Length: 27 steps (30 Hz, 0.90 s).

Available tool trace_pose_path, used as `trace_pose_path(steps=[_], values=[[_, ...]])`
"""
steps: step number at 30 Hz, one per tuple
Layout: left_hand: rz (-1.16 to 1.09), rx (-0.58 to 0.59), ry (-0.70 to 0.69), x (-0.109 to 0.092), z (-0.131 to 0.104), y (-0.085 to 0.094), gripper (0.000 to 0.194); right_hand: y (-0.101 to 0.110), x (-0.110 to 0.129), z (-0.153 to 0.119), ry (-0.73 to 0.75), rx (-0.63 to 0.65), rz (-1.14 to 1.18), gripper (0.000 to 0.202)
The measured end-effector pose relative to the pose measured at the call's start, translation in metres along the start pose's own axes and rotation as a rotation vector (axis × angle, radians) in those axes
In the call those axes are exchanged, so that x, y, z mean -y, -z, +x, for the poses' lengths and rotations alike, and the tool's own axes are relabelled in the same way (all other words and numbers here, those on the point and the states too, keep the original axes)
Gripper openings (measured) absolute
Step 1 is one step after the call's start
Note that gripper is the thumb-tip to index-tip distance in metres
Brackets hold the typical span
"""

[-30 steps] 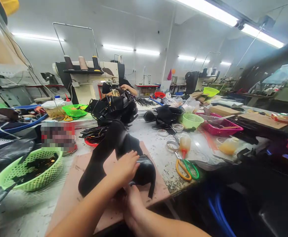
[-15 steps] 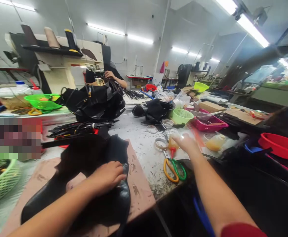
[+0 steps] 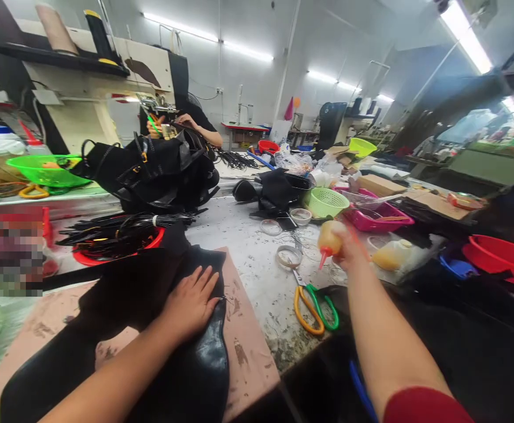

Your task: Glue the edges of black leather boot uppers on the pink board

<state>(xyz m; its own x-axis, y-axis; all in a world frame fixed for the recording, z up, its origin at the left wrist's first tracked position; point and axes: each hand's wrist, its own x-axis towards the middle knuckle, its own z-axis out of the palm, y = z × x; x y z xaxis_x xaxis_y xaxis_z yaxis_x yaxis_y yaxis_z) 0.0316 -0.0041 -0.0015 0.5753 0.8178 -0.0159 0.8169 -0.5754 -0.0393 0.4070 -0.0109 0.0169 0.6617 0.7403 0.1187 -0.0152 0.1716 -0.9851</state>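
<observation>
My left hand (image 3: pixel 195 302) lies flat with its fingers apart on a black leather piece (image 3: pixel 128 320), which is spread over a pinkish board (image 3: pixel 245 329). My right hand (image 3: pixel 349 244) is wrapped round a squeeze bottle (image 3: pixel 329 236) of yellowish liquid. The bottle is tilted, its red nozzle pointing down and to the left, above the table. Below it rest scissors (image 3: pixel 309 308) with one orange and one green handle. A roll of tape (image 3: pixel 289 257) sits beside their blades.
Black straps fill a red basket (image 3: pixel 155 241) behind the leather. Black bags (image 3: pixel 168 170) are heaped at the back, where a co-worker's arm (image 3: pixel 208 136) shows at a sewing machine. A green basket (image 3: pixel 327 202), a magenta tray (image 3: pixel 382 217) and another bottle (image 3: pixel 393 255) stand to the right.
My right hand has lifted the squeeze bottle and tilted it, nozzle to the left. My left hand's fingers have spread out on the leather. The view has shifted slightly.
</observation>
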Motion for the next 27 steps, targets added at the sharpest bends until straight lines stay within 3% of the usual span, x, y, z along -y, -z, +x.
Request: trace_pose_path(steps=[3,7,10,14,21,27], values=[[-0.013,-0.014,0.004,-0.003,-0.002,0.001,0.048,-0.015,0.005,-0.019,-0.077,0.031,0.169,0.043],[-0.005,-0.03,0.033,-0.003,-0.006,-0.003,0.049,-0.061,-0.011,-0.064,-0.241,0.09,0.443,0.05],[-0.017,-0.051,0.041,-0.001,-0.006,-0.009,0.049,-0.096,-0.028,-0.088,-0.336,0.122,0.469,0.049],[-0.04,-0.055,0.034,0.001,-0.005,-0.013,0.05,-0.126,-0.037,-0.095,-0.306,0.149,0.382,0.053],[-0.067,-0.065,0.037,0.001,-0.005,-0.018,0.05,-0.144,-0.047,-0.087,-0.164,0.09,0.214,0.055],[-0.103,-0.057,0.041,0.002,-0.005,-0.021,0.051,-0.146,-0.055,-0.087,-0.15,0.073,0.183,0.055]])
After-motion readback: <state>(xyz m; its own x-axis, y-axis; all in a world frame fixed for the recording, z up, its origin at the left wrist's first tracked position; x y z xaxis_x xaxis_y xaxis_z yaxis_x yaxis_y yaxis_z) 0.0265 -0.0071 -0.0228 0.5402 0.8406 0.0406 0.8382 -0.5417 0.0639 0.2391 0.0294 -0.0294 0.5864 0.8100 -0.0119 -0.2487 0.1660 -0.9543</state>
